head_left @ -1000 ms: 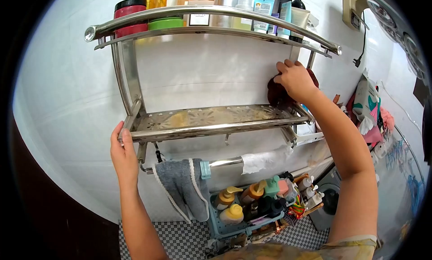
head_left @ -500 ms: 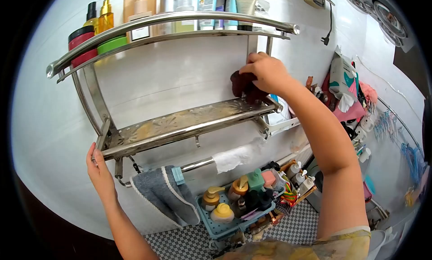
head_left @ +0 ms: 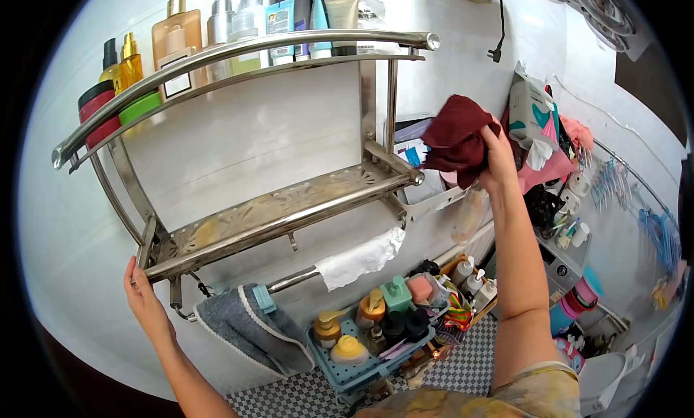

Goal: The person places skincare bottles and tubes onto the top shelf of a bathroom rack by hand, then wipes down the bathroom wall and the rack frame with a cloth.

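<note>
My right hand [head_left: 500,156] is closed on a dark red cloth [head_left: 457,139], bunched up and held in the air off the right end of the metal rack. At the rack's lower left corner, my left hand [head_left: 147,302] grips the end of the lower shelf [head_left: 267,201], its fingers partly hidden behind the metal. This shelf is a perforated plate with brownish, yellowish stains and a round front rail. Above it, the upper shelf's rail [head_left: 246,49] runs in front of several bottles, tubes and jars, among them a red jar [head_left: 100,113].
A grey towel [head_left: 253,330] and a white cloth [head_left: 361,257] hang on the bar below. Under them stands a blue basket [head_left: 347,374] of bottles. A white wall basket [head_left: 434,201] adjoins the rack's right end. Hangers [head_left: 658,233] hang far right.
My right hand has lifted the red cloth off the lower shelf's right end and carried it right, clear of the rack. My left hand stays at the left corner. The view has shifted slightly.
</note>
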The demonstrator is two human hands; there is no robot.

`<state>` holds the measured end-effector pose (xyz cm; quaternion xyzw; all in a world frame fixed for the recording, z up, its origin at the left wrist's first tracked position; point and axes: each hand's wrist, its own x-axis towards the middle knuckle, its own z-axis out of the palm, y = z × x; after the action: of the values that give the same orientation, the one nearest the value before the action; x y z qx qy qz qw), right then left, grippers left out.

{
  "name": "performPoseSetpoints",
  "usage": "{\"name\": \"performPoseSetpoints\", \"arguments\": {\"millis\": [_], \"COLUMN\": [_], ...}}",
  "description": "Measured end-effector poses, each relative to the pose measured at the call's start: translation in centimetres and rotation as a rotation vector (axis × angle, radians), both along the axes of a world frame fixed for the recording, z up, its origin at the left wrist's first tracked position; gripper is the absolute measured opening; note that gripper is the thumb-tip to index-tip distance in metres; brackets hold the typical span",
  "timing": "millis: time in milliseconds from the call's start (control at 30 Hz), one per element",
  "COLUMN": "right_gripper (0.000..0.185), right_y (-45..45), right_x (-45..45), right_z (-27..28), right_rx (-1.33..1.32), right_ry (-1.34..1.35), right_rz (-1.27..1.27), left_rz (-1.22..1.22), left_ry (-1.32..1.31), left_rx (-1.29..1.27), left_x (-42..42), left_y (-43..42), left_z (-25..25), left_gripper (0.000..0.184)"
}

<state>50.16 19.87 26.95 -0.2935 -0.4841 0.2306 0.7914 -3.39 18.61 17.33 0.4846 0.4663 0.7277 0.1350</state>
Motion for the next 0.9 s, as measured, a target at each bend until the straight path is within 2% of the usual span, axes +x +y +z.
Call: {"name": "performPoseSetpoints", "arguments": {"millis": [67,133,200,233,333,400,467,500,533,600,667,733,833,900], "right_gripper": [0.033,0.034,0.034,0.036,0.027,0.032,0.037,0.037,0.043,0.058,0.059,0.056,0.037,0.035], "right_y": [-0.2,0.3,0.9,1.2,4.5,4.7,2.5,2.2,1.8,1.3,1.1,2.5,4.6,6.0], "right_x": [0.1,0.3,0.1,-0.6,-1.3,-2.6,-3.8,-3.9,-3.7,-4.4,-4.9,-4.6,-5.1,-4.5], "right_z": [-1.0,-1.9,-2.3,-2.3,-3.4,-2.9,-0.6,-0.5,-0.7,-0.6,-0.8,-0.3,0.7,1.0], "right_rx": [-0.075,-0.103,-0.154,-0.194,-0.1,-0.111,-0.387,-0.384,-0.339,-0.479,-0.396,-0.44,-0.481,-0.507], "right_ry": [0.254,0.278,0.046,-0.059,-0.337,-0.666,-0.885,-0.886,-1.026,-1.113,-1.273,-1.263,-1.425,-1.36], "right_rz": [0.243,0.217,0.235,0.132,-0.152,-0.365,-0.262,-0.262,-0.354,-0.483,-0.523,-0.509,-0.617,-0.519], "left_rz": [-0.007,-0.015,-0.023,-0.026,-0.02,-0.022,-0.027,-0.031,-0.028,-0.025,-0.024,-0.026,-0.047,0.03], "left_ry": [-0.013,-0.026,-0.028,-0.026,-0.029,-0.022,-0.028,-0.035,-0.038,-0.038,-0.04,-0.037,-0.053,-0.028], "left_rx": [0.011,0.021,0.033,0.033,0.04,0.046,0.05,0.052,0.054,0.05,0.052,0.048,0.047,0.039], "left_x": [0.0,-0.1,-0.3,-0.3,-0.1,-0.1,-0.3,-0.4,-0.5,-0.4,-0.5,-0.5,-0.2,0.4], "left_y": [0.1,0.2,0.3,0.3,0.3,0.3,0.5,0.5,0.5,0.5,0.5,0.4,0.3,0.0], "left_z": [-0.1,-0.1,-0.2,-0.1,-0.2,-0.2,-0.3,-0.3,-0.3,-0.4,-0.5,-0.5,-0.4,0.0], "left_gripper": [0.041,0.039,0.039,0.039,0.04,0.04,0.041,0.041,0.041,0.041,0.04,0.04,0.041,0.043]}}
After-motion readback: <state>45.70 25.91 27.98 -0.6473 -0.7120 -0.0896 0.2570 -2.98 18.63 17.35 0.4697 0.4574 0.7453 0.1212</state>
